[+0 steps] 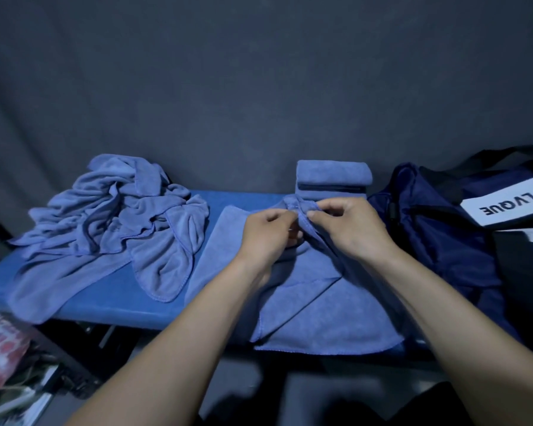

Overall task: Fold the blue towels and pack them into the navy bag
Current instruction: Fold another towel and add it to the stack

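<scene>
Left hand, right hand pinching towel edge; blue bench, dark grey backdrop.

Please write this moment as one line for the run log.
stage: folding | left hand: pinches towel edge | right hand: pinches same edge | folded stack: behind | unfolded pile: left | navy bag: right

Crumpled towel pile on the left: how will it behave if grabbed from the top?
The crumpled towel pile is probably floppy: it lies in loose folds and drapes over the bench edge. A top grab likely lifts one towel and drags the others, as the layers look tangled.
</scene>
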